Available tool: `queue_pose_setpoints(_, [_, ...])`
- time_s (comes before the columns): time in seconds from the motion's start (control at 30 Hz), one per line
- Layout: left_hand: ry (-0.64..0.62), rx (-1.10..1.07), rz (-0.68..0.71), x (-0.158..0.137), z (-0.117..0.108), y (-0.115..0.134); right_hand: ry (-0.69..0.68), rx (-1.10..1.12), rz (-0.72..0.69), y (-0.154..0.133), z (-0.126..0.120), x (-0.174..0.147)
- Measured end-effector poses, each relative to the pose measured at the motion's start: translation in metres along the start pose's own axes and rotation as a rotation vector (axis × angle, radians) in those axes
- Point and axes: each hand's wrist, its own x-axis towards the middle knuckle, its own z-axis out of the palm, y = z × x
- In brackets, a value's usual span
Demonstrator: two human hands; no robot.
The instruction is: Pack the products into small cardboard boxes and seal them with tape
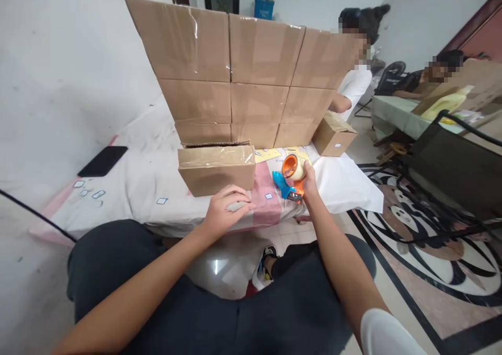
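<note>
My right hand (309,181) is closed around a blue and orange tape dispenser (281,183), which carries a thick roll of tape (299,168). The dispenser hangs above the table's front edge, its blue part pointing left. Just left of it, a small cardboard box (217,178) stands on the cloth with shiny tape along its top. Beside that box's lower front corner rests my left hand (228,208), empty, thumb apart from the fingers. Whether its fingertips touch the box, I cannot tell.
Behind the small box rises a wall of stacked, taped cartons (257,72). Another carton (335,134) sits at the right, near a person in a white shirt. A black tablet-like slab (102,161) lies left on the tablecloth (145,187). A dark chair (458,161) stands right; a second person sits beyond.
</note>
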Motion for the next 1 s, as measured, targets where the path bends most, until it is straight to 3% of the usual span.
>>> queue_pose_setpoints(0.1, [-0.012,-0.070,-0.241,-0.001,-0.008,-0.004,0.109,-0.322,0.018,0.023,0.001,0.017])
queue_pose_setpoints(0.2, [0.011,-0.223,-0.443,0.000,-0.018,-0.009,0.172,-0.521,0.002,0.025,-0.006,0.028])
queue_pose_setpoints(0.3, [0.026,-0.345,-0.503,0.002,-0.027,-0.011,0.294,-0.626,-0.040,0.011,-0.013,0.033])
queue_pose_setpoints(0.37, [0.035,-0.356,-0.514,0.005,-0.032,-0.009,0.352,-0.721,-0.171,-0.007,-0.007,0.026])
queue_pose_setpoints(0.43, [0.044,-0.349,-0.516,0.007,-0.037,-0.006,0.226,-0.785,-0.374,-0.028,0.011,0.010])
queue_pose_setpoints(0.5, [0.042,-0.338,-0.510,0.008,-0.040,-0.003,-0.087,-0.764,-0.547,-0.050,0.041,-0.015])
queue_pose_setpoints(0.57, [0.023,-0.326,-0.503,0.008,-0.043,-0.001,-0.363,-0.680,-0.642,-0.069,0.074,-0.042])
queue_pose_setpoints(0.63, [-0.002,-0.314,-0.497,0.008,-0.045,0.000,-0.486,-0.635,-0.684,-0.082,0.104,-0.064])
queue_pose_setpoints(0.77, [0.073,-0.265,-0.517,0.009,-0.050,0.001,-0.450,-0.623,-0.682,-0.091,0.140,-0.077])
queue_pose_setpoints(1.0, [0.169,-0.183,-0.588,0.018,-0.065,0.004,-0.260,-0.586,-0.865,-0.105,0.163,-0.065])
